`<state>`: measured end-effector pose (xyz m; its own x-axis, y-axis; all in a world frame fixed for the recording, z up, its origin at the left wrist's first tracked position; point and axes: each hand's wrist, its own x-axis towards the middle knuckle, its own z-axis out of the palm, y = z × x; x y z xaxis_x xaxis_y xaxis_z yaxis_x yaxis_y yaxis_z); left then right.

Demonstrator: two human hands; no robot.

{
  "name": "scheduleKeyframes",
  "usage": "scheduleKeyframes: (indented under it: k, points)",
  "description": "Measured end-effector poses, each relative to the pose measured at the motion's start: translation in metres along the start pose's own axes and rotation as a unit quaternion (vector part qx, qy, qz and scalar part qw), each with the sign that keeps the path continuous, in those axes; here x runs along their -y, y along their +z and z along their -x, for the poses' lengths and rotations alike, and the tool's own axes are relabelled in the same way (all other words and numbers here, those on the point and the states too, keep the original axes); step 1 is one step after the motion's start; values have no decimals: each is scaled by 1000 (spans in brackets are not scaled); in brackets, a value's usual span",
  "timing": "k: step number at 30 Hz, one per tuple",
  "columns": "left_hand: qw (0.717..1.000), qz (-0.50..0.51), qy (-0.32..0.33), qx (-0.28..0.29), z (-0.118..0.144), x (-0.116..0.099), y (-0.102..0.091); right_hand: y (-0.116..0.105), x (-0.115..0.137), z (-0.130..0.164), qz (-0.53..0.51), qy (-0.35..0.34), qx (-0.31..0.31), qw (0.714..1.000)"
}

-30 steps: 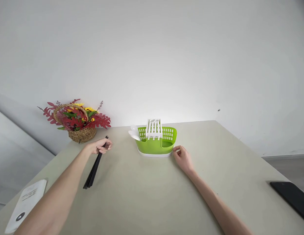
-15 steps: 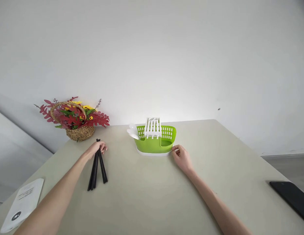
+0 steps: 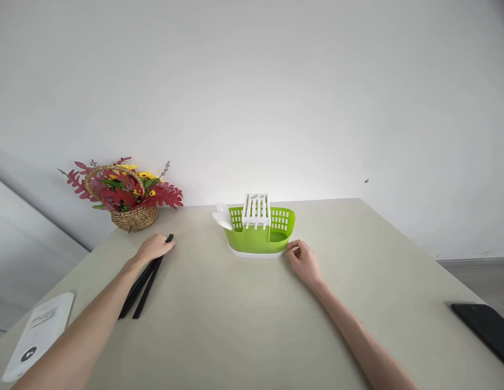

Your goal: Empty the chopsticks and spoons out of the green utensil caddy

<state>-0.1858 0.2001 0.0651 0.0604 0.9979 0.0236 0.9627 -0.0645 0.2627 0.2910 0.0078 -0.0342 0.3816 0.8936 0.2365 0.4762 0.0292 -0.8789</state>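
My left hand (image 3: 155,247) is closed around a bundle of black chopsticks (image 3: 145,292) near their upper ends. Their other ends slant down and left, over the table in front of the flower basket. A green utensil holder (image 3: 252,240) with a white base and a slatted white top rack stands at the middle, near the wall. White spoons (image 3: 223,216) lean in its left end. At the holder's lower right corner, my right hand (image 3: 303,262) has its thumb and fingers pinched on the edge.
A wicker basket (image 3: 133,219) of red and yellow flowers stands at the back left. A white flat device or box (image 3: 40,333) lies at the left edge. On the right edge lies a black phone (image 3: 485,330). The wall (image 3: 276,108) rises behind the table.
My left hand has turned, swinging the chopsticks' lower ends left and drawing them closer together. My right hand stays at the holder's corner. The view has shifted slightly.
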Motion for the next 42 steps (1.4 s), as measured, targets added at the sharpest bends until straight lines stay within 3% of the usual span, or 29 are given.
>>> scheduleKeyframes:
  k: [5, 21, 26, 29, 33, 38, 42]
  points:
    - [996, -40, 11, -73, 10, -1, 8, -1, 0, 0, 1, -2, 2, 1000]
    - [990, -39, 46, -131, 19, 16, 20, 1, 0, 0, -2, 3, -2, 1000]
    - [977, -56, 82, -190, 21, 11, 19, 1, 0, 0, -4, 3, 1, 1000]
    - [962, -21, 126, -240, 18, -11, 13, 1, 0, 0, -5, 3, 2, 1000]
    - [933, 81, 225, -268, 14, -69, -3, 1, 1, 1, -2, 2, 3, 1000]
    - [896, 182, 361, -185, 30, -151, -22, 1, 3, 1, 2, 6, 7, 1000]
    - [878, 168, 431, -124, 42, -189, -27, 1, 3, 0, 1, 5, 6, 1000]
